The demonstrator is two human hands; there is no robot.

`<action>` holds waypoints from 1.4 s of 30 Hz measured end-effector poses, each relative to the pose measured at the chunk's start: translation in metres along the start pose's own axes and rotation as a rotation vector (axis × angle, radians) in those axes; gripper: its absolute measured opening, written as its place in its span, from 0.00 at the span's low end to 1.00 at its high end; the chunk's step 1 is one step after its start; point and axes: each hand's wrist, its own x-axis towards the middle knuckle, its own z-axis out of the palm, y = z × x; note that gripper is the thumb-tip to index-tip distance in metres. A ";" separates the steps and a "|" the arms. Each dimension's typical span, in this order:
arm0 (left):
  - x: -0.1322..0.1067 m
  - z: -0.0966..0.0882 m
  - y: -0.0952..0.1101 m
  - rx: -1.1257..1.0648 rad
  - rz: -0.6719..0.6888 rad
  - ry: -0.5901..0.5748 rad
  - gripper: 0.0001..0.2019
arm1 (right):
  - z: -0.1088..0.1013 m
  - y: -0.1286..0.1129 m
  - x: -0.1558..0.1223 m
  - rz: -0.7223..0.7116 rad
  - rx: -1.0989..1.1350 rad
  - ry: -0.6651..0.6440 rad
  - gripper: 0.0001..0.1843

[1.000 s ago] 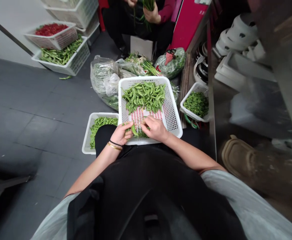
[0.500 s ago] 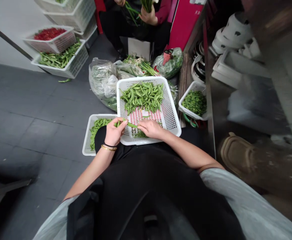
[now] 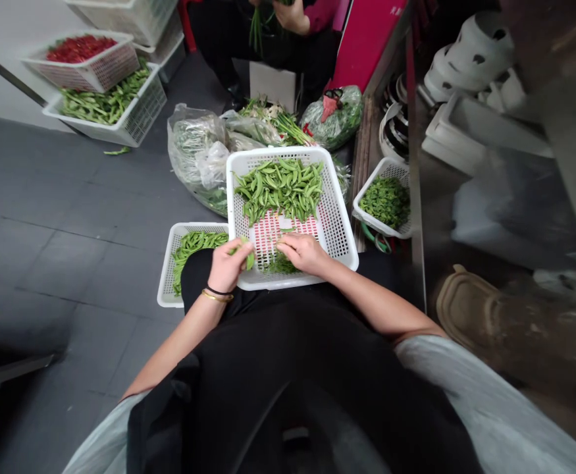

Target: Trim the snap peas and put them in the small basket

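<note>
A white perforated basket (image 3: 343, 224) rests across my lap, with a heap of green pea pods (image 3: 282, 187) in its far half. My left hand (image 3: 226, 266) is closed around pea pods (image 3: 249, 257) at the basket's near left side. Opposite it, my right hand (image 3: 308, 253) is pinched above a small pile of green trimmings (image 3: 278, 264); whatever is between its fingertips is too small to make out. The two hands are apart. By my left knee stands a second white basket (image 3: 165, 276) with more green pods, partly hidden by my leg.
Plastic bags of greens (image 3: 196, 148) lie beyond the basket. Another person's hand (image 3: 292, 16) holds green stalks at the top. To the right are a basket of leafy greens (image 3: 384, 201) and a metal shelf edge (image 3: 417, 217). Stacked baskets with red peppers (image 3: 81, 49) stand at far left.
My hands have moved apart; the pod stretched between them is now at my left hand, which has tilted down. The right hand has shifted slightly right. The view has shifted a little.
</note>
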 end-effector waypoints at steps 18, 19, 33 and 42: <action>0.005 -0.009 0.003 -0.561 -0.347 -0.246 0.13 | 0.036 0.101 0.063 0.416 -0.424 -0.431 0.13; 0.004 -0.008 0.000 -0.533 -0.375 -0.229 0.14 | 0.031 0.098 0.059 0.417 -0.427 -0.397 0.12; -0.004 0.021 -0.015 -0.310 -0.251 -0.022 0.16 | 0.019 -0.011 -0.016 0.020 0.096 0.064 0.09; -0.013 0.016 -0.012 -0.133 -0.156 -0.001 0.15 | 0.000 -0.034 -0.017 -0.154 -0.221 -0.235 0.11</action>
